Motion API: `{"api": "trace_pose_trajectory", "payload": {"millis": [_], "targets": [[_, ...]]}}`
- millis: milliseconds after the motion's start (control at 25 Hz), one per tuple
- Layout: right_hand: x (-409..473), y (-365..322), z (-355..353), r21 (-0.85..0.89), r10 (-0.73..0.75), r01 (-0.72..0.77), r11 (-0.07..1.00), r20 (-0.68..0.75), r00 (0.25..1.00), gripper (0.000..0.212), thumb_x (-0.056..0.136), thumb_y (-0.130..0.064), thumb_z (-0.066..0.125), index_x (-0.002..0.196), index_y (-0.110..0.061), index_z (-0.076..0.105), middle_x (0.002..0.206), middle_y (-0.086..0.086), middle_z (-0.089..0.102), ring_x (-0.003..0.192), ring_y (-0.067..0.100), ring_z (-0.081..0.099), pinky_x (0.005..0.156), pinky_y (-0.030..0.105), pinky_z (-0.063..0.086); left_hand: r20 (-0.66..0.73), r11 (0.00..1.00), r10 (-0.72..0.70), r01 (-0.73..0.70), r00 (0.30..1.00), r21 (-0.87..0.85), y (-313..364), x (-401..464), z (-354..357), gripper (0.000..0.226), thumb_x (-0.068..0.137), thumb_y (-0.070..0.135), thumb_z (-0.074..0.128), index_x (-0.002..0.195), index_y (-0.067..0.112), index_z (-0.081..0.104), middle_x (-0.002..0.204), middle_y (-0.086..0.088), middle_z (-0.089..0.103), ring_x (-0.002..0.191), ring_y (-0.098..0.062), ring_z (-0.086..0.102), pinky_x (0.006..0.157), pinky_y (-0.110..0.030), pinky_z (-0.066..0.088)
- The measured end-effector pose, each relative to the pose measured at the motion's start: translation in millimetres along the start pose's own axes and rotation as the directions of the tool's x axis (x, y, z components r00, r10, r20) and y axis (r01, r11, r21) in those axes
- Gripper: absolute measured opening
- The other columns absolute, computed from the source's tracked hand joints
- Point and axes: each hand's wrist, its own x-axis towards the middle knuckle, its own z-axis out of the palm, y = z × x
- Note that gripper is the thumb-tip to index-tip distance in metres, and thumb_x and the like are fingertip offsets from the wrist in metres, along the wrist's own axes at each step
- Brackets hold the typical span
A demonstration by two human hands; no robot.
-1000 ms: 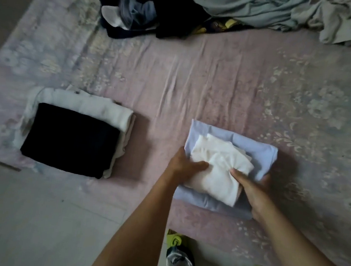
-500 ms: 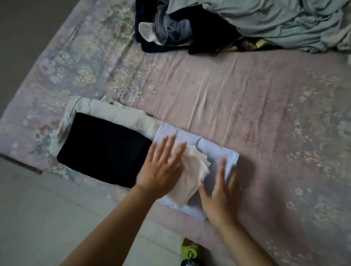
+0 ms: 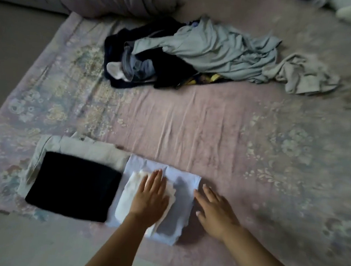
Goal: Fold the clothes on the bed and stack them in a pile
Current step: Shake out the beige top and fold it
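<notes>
White folded cloth (image 3: pixel 142 196) lies flat under the left hand (image 3: pixel 150 199), whose fingers (image 3: pixel 155 179) are straight and spread, pressing down and gripping nothing. That white piece sits on a pale blue folded garment (image 3: pixel 183 189), which touches the right edge of the black folded garment (image 3: pixel 75 186) lying on a cream folded piece (image 3: pixel 87 148). The right hand (image 3: pixel 216 212) rests palm down with straight fingers, touching the blue garment's right edge and the pink patterned bedsheet (image 3: pixel 192 121) beside it; it holds nothing either. The two small stacks lie side by side along the near edge of the bed, and joining them would mean a shift leftward, so the left hand is nearer the black stack. Further up the bed, well apart from both hands, lies the unfolded heap (image 3: pixel 199 53), its long axis running across the bed. No label or writing is readable anywhere.
</notes>
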Motion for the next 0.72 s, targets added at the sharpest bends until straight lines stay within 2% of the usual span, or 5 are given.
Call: {"api": "trace_pose_trajectory", "payload": {"millis": [200,400,480,600,720], "targets": [[24.4,106.6,-86.8,-0.053,0.064,-0.067,0.996,-0.068,0.996,0.060,0.099,-0.036,0.040,0.152,-0.026,0.014,0.160,0.006,0.001,0.147,0.018,0.009,0.117,0.029,0.014,-0.059,0.997,0.044,-0.040,0.997,0.060,72.4,119.0,-50.8,0.055,0.084,0.038,0.040,0.117,0.002,0.064,0.126,-0.023,0.059,0.115,-0.038,0.058,0.105,-0.046,0.024],[97.4,226.0,-151.9,-0.054,0.121,-0.132,0.990,-0.168,0.978,0.058,0.099,-0.036,0.038,0.151,-0.026,0.016,0.160,0.004,0.004,0.147,0.017,0.007,0.117,0.028,0.015,-0.183,0.983,-0.049,0.080,0.982,0.166,129.1,290.5,-31.0,0.071,0.091,0.055,0.012,0.152,0.019,0.006,0.159,-0.014,-0.002,0.146,-0.035,-0.002,0.114,-0.051,-0.007],[128.3,276.4,-170.3,-0.102,0.120,-0.145,0.984,-0.216,0.969,0.059,0.098,-0.033,0.041,0.151,-0.026,0.017,0.160,0.006,0.003,0.147,0.017,0.007,0.117,0.027,0.015,-0.254,0.977,-0.060,0.109,0.965,0.184,148.9,356.6,-4.1,0.076,0.085,0.058,0.016,0.151,0.021,0.019,0.157,-0.016,0.014,0.144,-0.039,0.012,0.109,-0.060,0.001],[173.1,348.5,-205.0,-0.172,0.200,-0.256,0.951,-0.288,0.936,0.065,0.096,-0.033,0.044,0.151,-0.030,0.010,0.160,0.007,-0.004,0.147,0.022,0.002,0.116,0.031,0.015,-0.211,0.978,-0.061,0.101,0.976,0.182,163.0,404.2,32.6,0.075,0.084,0.061,0.025,0.150,0.030,0.008,0.159,-0.004,0.007,0.146,-0.032,0.002,0.106,-0.070,-0.004],[231.1,409.9,-252.0,-0.160,0.329,-0.388,0.908,-0.304,0.894,0.073,0.095,-0.040,0.047,0.149,-0.040,-0.002,0.157,0.005,-0.020,0.146,0.027,-0.012,0.116,0.046,0.005,-0.269,0.981,-0.068,0.113,0.961,0.156,162.4,412.8,44.9,0.073,0.080,0.057,0.037,0.147,0.030,0.030,0.156,-0.004,0.023,0.145,-0.032,0.013,0.104,-0.074,0.002]]}}
